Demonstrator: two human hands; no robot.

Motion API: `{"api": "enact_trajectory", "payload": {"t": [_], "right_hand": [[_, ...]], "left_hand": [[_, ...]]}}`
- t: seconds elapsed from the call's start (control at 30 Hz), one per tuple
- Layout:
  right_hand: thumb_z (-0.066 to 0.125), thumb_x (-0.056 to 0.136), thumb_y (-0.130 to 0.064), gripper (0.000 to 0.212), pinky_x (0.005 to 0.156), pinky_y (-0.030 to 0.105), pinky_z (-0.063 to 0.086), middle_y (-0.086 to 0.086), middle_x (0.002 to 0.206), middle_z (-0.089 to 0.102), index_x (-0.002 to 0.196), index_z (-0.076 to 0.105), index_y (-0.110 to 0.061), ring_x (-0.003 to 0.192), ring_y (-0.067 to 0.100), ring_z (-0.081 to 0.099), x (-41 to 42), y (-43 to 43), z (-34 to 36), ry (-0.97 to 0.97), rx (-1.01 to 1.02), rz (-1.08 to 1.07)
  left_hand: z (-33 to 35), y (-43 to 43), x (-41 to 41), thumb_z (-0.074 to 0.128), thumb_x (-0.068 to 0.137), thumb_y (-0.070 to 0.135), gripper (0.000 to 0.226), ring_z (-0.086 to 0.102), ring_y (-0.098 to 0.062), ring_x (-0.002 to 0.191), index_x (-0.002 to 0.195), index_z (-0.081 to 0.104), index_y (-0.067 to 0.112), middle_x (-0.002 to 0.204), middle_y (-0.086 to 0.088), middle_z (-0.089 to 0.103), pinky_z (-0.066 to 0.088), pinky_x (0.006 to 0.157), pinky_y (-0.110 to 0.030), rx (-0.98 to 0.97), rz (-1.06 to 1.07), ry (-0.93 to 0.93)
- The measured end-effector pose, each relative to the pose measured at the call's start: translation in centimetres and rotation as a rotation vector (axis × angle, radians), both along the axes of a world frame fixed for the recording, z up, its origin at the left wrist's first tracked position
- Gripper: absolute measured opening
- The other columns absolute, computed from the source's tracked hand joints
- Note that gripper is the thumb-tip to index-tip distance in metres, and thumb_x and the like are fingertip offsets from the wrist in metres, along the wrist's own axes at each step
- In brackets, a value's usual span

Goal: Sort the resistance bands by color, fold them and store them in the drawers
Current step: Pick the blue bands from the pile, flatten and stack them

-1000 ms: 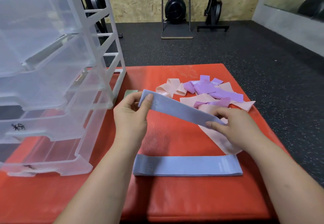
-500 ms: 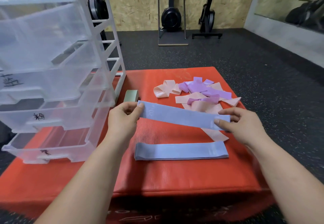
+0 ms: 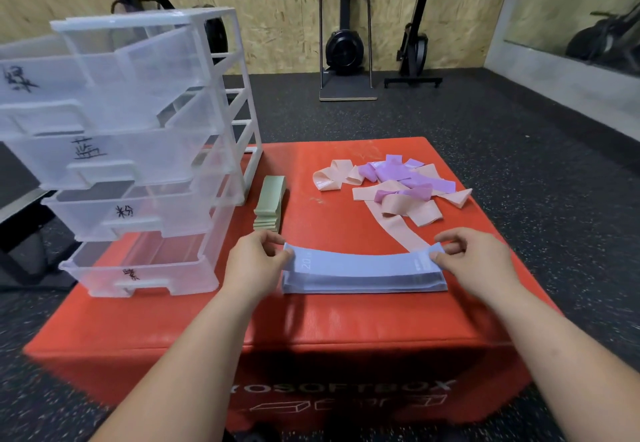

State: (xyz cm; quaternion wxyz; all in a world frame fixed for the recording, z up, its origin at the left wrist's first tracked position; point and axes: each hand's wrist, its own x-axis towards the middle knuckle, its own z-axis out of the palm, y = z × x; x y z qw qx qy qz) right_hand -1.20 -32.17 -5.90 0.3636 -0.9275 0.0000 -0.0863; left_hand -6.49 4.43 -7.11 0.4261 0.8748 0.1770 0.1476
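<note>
Lowered the upper blue band (image 3: 360,261) since a second ago, from mid-air down onto the lower blue band (image 3: 363,287), and levelled it from its earlier slant. Now resting there with ends roughly lined up and the middle bowed slightly upward. Pinching its left end between thumb and fingertips of the left hand (image 3: 254,265); pinching its right end the same way with the right hand (image 3: 474,261), so both grasping the same strip, fingers curled. Stretched left to right between the two hands, near the front middle of the red soft box (image 3: 311,324), well apart from the drawers. Marked with a white "20" close to the left end. Stacked farther back, just beside the foot of the drawer unit (image 3: 239,102): folded green bands (image 3: 272,202), lying lengthwise away from the viewer. Heaped toward the right rear of the box top: loose pink bands (image 3: 398,206) tangled with purple bands (image 3: 412,178), with one long pink strip running forward to meet the right end of the blue pair, beside the right thumb. Standing on the left side of the box: four clear drawers in a white frame, all drawn partly forward, each front bearing a black handwritten mark. Cannot tell what lies inside them. Beyond, dark speckled floor (image 3: 485,130) and exercise machines (image 3: 344,43) against a chipboard wall.
</note>
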Motion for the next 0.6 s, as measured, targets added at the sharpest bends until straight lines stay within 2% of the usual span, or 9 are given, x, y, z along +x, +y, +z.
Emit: {"api": "enact_trajectory", "payload": {"t": [0.17,0.27,0.33,0.4,0.47,0.53,0.6], "right_hand": [[0.088,0.078,-0.021,0.027,0.068,0.021,0.045,-0.013,0.078,0.071,0.101,0.075,-0.028,0.069,0.004,0.067,-0.3,0.0,-0.9,-0.034,-0.056,0.026],[0.087,0.079,-0.02,0.026,0.066,0.015,0.042,-0.011,0.079,0.071,0.101,0.075,-0.028,0.068,0.004,0.067,-0.4,0.0,-1.5,-0.043,-0.077,0.031],[0.087,0.079,-0.019,0.027,0.064,0.009,0.039,-0.011,0.079,0.07,0.1,0.074,-0.03,0.067,0.004,0.066,-0.4,0.1,-1.8,-0.049,-0.088,0.043],[0.087,0.079,-0.018,0.028,0.065,0.013,0.041,-0.011,0.077,0.069,0.1,0.074,-0.03,0.067,0.005,0.065,-0.4,0.2,-2.1,-0.058,-0.092,0.061],[0.086,0.078,-0.017,0.029,0.07,0.024,0.048,-0.012,0.076,0.067,0.1,0.075,-0.031,0.07,0.009,0.064,-0.2,0.2,-2.6,-0.063,-0.123,0.08],[0.086,0.077,-0.024,0.03,0.077,0.035,0.053,-0.017,0.081,0.064,0.101,0.073,-0.036,0.08,0.013,0.06,0.0,0.1,-3.0,-0.054,-0.241,0.088],[0.086,0.077,-0.031,0.032,0.082,0.04,0.052,-0.019,0.089,0.059,0.104,0.07,-0.041,0.09,0.015,0.055,0.1,-0.1,-3.2,-0.032,-0.342,0.095]], "left_hand": [[-0.3,-1.0,-1.2,0.076,0.088,0.032,0.015,0.063,-0.006,0.075,0.101,0.068,0.034,0.075,0.012,0.068,0.045,0.067,-0.031,0.207,-0.031,-0.008],[-0.4,-1.5,-1.4,0.073,0.09,0.032,0.016,0.062,-0.012,0.077,0.105,0.068,0.034,0.076,0.013,0.067,0.044,0.067,-0.032,0.264,-0.024,-0.015],[-0.5,-1.7,-1.5,0.073,0.09,0.03,0.019,0.065,-0.018,0.083,0.108,0.067,0.033,0.079,0.013,0.068,0.049,0.071,-0.035,0.323,-0.029,-0.024],[-0.6,-1.8,-1.4,0.07,0.09,0.029,0.024,0.066,-0.024,0.092,0.114,0.067,0.032,0.085,0.01,0.071,0.053,0.078,-0.039,0.43,-0.039,-0.008],[-0.7,-2.0,-1.2,0.066,0.092,0.031,0.027,0.063,-0.026,0.099,0.119,0.065,0.033,0.094,0.006,0.072,0.05,0.082,-0.04,0.572,-0.042,0.067],[-1.0,-2.2,-1.1,0.064,0.092,0.035,0.031,0.06,-0.026,0.104,0.123,0.063,0.033,0.104,0.005,0.07,0.046,0.084,-0.04,0.713,-0.055,0.14],[-1.1,-2.4,-1.0,0.064,0.093,0.037,0.035,0.058,-0.027,0.109,0.128,0.06,0.032,0.114,0.002,0.065,0.046,0.087,-0.041,0.793,-0.055,0.17]]}}
